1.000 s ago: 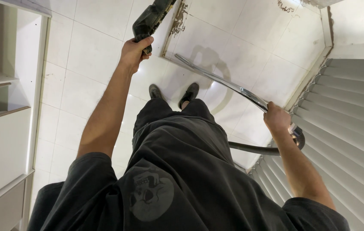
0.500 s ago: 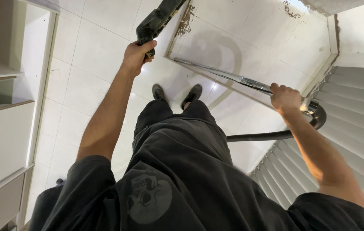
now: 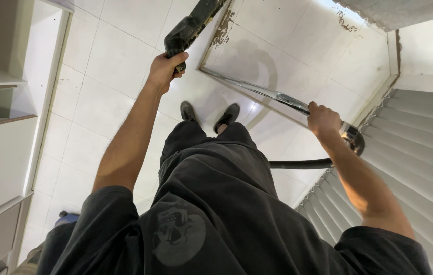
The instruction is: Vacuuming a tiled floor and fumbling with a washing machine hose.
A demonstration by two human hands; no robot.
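Vacuuming of the white tiled floor [image 3: 99,107] looks to be the step in hand, judged from the grips and the tool. Left hand [image 3: 167,69] is wrapped shut around the lower end of a dark, dusty nozzle body [image 3: 188,28] that runs up to the top edge of the view; the fingers [image 3: 178,63] curl fully round it with no gap showing. Right hand [image 3: 323,121] is closed over the chrome wand tube [image 3: 257,91], which slants from the middle of the floor area toward the right, and ends at a dark hose cuff [image 3: 353,141] just behind the hand. From there a black hose [image 3: 298,164] bends back toward the person's legs. Both dark shoes [image 3: 209,114] stand on the tiles between the two hands. A thin metal floor strip [image 3: 211,48] with flaking paint beside it runs near the nozzle body. White slatted panels [image 3: 420,168] fill the right side and white shelving [image 3: 2,102] the left edge. The next move probably calls for both grips to stay firm while the wand is steered along the strip without snagging the hose on the feet.
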